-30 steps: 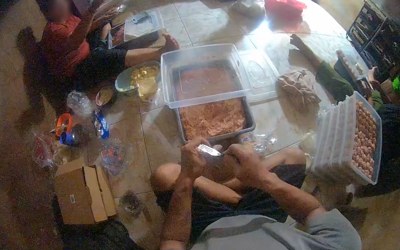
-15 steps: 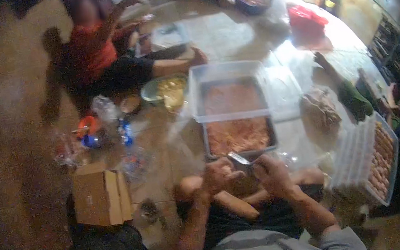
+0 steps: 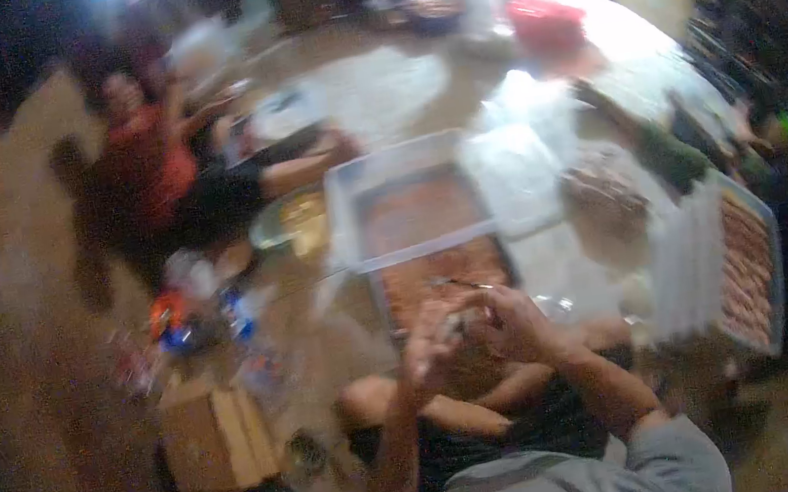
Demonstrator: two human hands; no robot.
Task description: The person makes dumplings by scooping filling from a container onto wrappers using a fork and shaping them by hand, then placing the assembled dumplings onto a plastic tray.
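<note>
My right hand [image 3: 518, 321] is closed around a thin metal utensil [image 3: 459, 283]; blur hides whether it is a spoon or a knife. Its tip points left over a tub of reddish-orange minced filling [image 3: 442, 268]. Beside it my left hand [image 3: 427, 346] is raised with curled fingers, and a small pale bit shows at the fingertips, too smeared to name. Both hands are close together at the near edge of the dark tub. A clear plastic bin [image 3: 351, 222] stands across the tub's far part, with more of the reddish filling visible through it.
Stacked trays of small brownish pieces [image 3: 748, 274] stand at right. A cardboard box [image 3: 210, 434], bottles and plastic packets [image 3: 189, 318] are at left. Beyond are a bowl of yellow food [image 3: 303, 220], a clear lid [image 3: 510, 181], a red bag [image 3: 546, 22] and a seated person [image 3: 150, 169].
The view has swung, shifting most things leftward. My hands have risen over the tub's near edge, and the utensil in my right hand now lies flatter, above the filling.
</note>
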